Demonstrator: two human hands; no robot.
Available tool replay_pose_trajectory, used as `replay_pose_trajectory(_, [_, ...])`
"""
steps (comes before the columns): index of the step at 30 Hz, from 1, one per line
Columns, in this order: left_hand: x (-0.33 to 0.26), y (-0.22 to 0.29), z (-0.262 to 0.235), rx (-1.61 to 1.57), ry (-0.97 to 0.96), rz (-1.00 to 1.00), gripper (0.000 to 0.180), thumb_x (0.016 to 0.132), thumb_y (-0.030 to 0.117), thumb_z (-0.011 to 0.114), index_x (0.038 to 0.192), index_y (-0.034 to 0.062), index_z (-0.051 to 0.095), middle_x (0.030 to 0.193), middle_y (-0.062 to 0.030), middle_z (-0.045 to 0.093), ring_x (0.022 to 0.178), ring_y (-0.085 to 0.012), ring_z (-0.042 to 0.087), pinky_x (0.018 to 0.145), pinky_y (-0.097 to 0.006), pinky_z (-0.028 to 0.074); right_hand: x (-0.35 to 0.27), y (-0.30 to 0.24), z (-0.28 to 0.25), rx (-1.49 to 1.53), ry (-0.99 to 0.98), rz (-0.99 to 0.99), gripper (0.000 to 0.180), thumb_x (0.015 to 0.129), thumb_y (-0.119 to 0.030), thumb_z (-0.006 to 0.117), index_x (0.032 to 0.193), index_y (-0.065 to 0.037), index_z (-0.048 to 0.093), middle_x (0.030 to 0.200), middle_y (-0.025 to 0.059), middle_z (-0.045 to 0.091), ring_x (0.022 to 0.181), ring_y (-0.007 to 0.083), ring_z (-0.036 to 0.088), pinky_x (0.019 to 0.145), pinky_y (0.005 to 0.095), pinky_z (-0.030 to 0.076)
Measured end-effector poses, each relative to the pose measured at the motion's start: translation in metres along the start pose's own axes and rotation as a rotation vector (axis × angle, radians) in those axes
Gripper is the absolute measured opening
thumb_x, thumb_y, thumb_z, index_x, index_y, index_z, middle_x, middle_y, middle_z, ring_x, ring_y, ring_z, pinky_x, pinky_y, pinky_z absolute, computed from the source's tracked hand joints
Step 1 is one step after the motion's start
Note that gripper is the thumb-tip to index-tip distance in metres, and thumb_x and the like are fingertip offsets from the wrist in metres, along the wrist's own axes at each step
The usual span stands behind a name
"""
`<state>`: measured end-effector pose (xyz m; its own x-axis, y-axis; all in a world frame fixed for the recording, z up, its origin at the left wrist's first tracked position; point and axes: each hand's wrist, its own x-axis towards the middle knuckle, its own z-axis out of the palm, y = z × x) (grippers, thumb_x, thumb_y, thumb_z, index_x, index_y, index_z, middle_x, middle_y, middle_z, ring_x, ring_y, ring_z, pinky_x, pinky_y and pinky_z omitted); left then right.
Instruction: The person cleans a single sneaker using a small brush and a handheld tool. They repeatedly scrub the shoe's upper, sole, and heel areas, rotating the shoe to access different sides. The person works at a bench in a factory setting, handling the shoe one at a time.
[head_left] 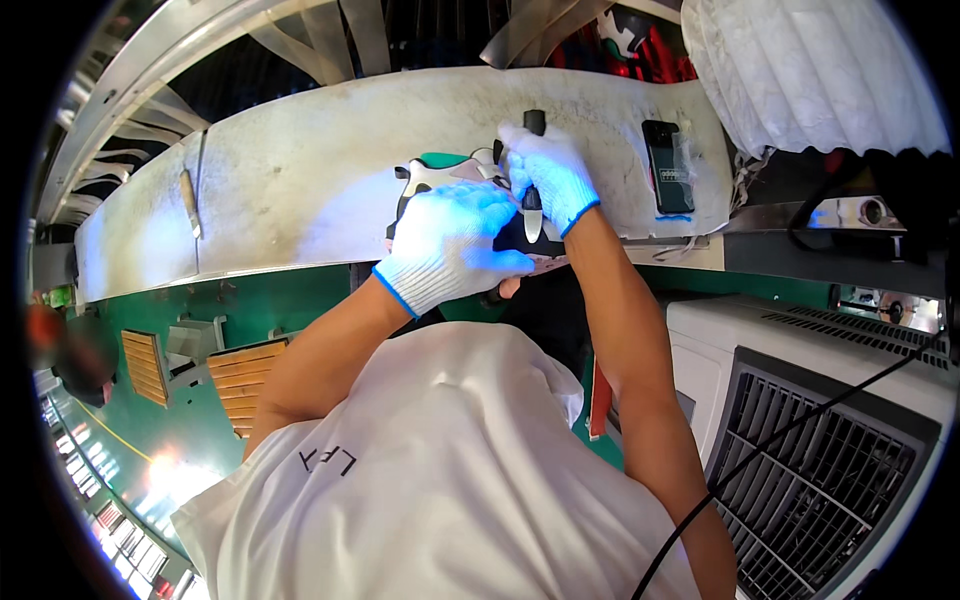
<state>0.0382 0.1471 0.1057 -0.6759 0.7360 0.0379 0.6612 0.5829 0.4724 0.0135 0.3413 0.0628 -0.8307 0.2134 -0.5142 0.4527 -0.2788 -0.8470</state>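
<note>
My right hand (555,175), in a white knit glove with a blue cuff, is closed around the black handle of a knife (533,222). Its short, pale blade points down toward me, over the work. A moulded piece (432,178) in white, black and green lies beneath my hands at the bench's near edge; much of it is hidden, and I cannot make out its kind. My left hand (450,242), gloved the same way, grips this piece from the left, fingers over its top and thumb toward the blade.
The pale, scuffed bench (300,150) curves across in front of me. Left on it lies a thin wooden-handled tool (190,203); right, a dark phone (667,165). White ribbed ducting (810,70) hangs at upper right. A grilled cooler unit (820,450) stands at my right, with a black cable crossing it.
</note>
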Motion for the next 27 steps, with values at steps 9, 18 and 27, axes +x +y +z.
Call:
replay_pose_trajectory(9, [-0.011, -0.008, -0.006, -0.032, 0.02, -0.01, 0.07, 0.074, 0.058, 0.093, 0.124, 0.0101, 0.085, 0.122, -0.0109, 0.083, 0.111, -0.033, 0.08, 0.101, -0.043, 0.061, 0.06, 0.023, -0.089, -1.183, 0.304, -0.651, 0.045, 0.095, -0.038, 0.083, 0.123, -0.004, 0.076, 0.111, 0.0237, 0.078, 0.101, 0.0433, 0.076, 0.089, 0.0526, 0.06])
replay_pose_trajectory(18, [-0.007, -0.007, -0.018, -0.07, -0.087, -0.116, 0.075, 0.07, 0.055, 0.097, 0.128, 0.0085, 0.084, 0.127, -0.0125, 0.083, 0.114, -0.0318, 0.08, 0.101, -0.04, 0.062, -0.061, 0.048, -0.097, -0.731, 0.125, -1.075, 0.057, 0.097, -0.036, 0.087, 0.145, -0.007, 0.074, 0.15, 0.0233, 0.069, 0.143, 0.0399, 0.065, 0.12, 0.0501, 0.051])
replay_pose_trajectory(27, [0.004, -0.009, -0.014, -0.125, -0.017, -0.044, 0.058, 0.067, 0.041, 0.102, 0.116, 0.0126, 0.086, 0.114, -0.01, 0.082, 0.103, -0.032, 0.079, 0.091, -0.041, 0.063, -0.084, 0.072, -0.055, -0.977, -0.074, -1.224, 0.068, 0.092, -0.067, 0.081, 0.132, -0.013, 0.076, 0.146, 0.0147, 0.074, 0.126, 0.0385, 0.072, 0.105, 0.0512, 0.058])
